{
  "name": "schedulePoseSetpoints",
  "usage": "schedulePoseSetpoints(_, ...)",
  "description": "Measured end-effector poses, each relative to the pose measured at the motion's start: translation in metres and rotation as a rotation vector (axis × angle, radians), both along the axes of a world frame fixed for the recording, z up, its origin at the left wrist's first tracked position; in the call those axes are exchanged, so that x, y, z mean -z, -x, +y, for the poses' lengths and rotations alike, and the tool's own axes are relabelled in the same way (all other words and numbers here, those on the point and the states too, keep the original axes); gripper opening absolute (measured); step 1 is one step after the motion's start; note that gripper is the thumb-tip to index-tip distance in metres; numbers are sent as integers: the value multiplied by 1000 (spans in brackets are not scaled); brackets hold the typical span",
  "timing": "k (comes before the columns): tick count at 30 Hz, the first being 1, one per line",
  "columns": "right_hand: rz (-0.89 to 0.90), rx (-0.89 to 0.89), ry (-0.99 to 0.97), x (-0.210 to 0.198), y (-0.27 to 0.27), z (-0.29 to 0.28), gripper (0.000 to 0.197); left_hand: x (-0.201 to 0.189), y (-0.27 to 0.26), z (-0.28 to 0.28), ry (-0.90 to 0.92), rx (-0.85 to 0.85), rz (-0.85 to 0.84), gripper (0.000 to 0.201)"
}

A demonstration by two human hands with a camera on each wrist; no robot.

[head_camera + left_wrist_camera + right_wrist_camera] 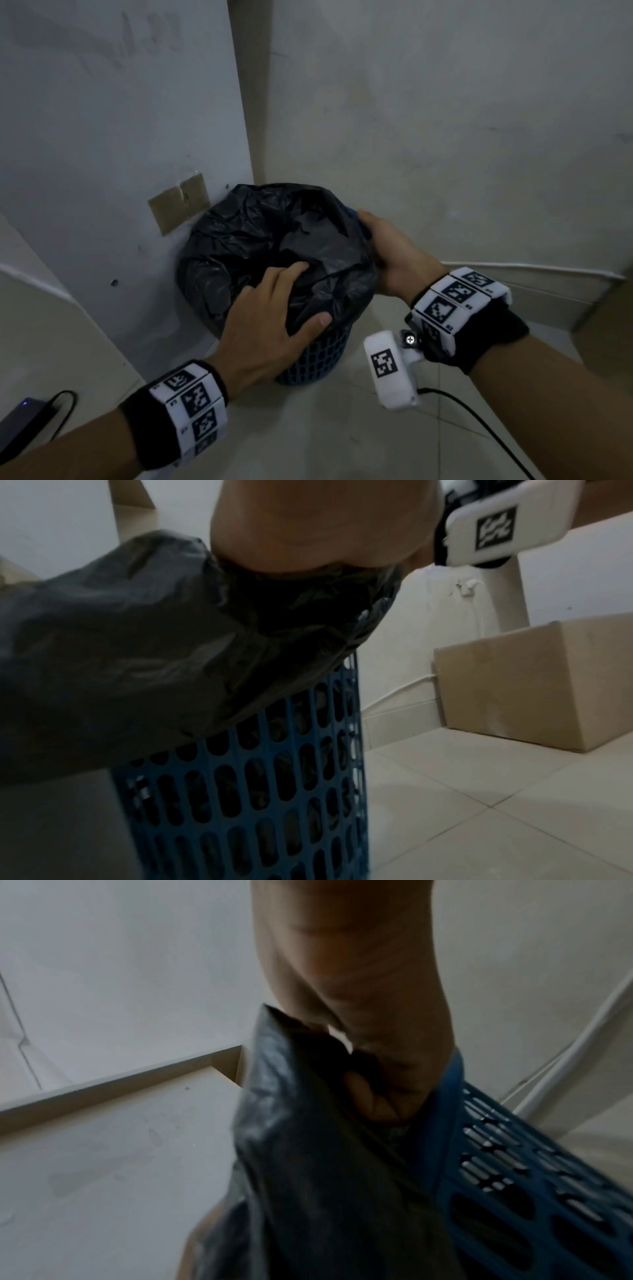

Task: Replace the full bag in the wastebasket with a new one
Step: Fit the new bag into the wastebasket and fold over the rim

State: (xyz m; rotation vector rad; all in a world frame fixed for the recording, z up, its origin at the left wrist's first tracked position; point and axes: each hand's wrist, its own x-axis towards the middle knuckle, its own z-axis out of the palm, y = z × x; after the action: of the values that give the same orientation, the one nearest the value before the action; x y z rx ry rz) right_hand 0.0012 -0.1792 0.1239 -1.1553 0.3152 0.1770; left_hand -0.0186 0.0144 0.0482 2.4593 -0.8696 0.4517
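I'm facing a corner w/ pale plaster walls (pixel 445 120), scuffed and dim. On the left a grey-white panel (pixel 120 120) stands out from the wall, w/ a cardboard patch (pixel 178 204) taped low on it. Floor (pixel 308 438) is pale glossy tile. A white cable (pixel 531 266) runs along the right wall's base; a cardboard box (pixel 534 685) sits near it. Near left, a dark device w/ blue light (pixel 24 416) and its cord
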Motion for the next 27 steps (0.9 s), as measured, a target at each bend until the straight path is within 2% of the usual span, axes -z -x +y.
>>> schedulePoseSetpoints(4, -102, 113, -7, -6, -2, -1, 41, -1, -7, 9, 7, 2, -1, 71)
schedulePoseSetpoints(8, -182, 164, 55, -3, -3, -1, 43, -1, -16, 17, -88, -3, -33, 63)
schedulePoseSetpoints(11, -138, 251, 304, 3, -6, -6, 61, 1, -31, 20, -56, -2, -41, 63)
schedulePoseSetpoints(14, -75, 301, 471, -1, -1, -10, 65, -1, -43, 23, 141, 11, -17, 52)
schedulePoseSetpoints(18, -21, 225, 330, -5, 6, -22, 39, -21, -48, 20, 198, -80, -63, 41)
schedulePoseSetpoints(22, 102, 249, 190, -1, 11, -36, 47, -29, -55, 19, 200, -137, -32, 40)
schedulePoseSetpoints(25, 139, 251, 223, 4, 9, -39, 57, -29, -57, 19, 186, -144, -39, 35)
schedulePoseSetpoints(27, 139, 258, 225, 6, 9, -42, 56, -30, -58, 19, 216, -148, -35, 32)
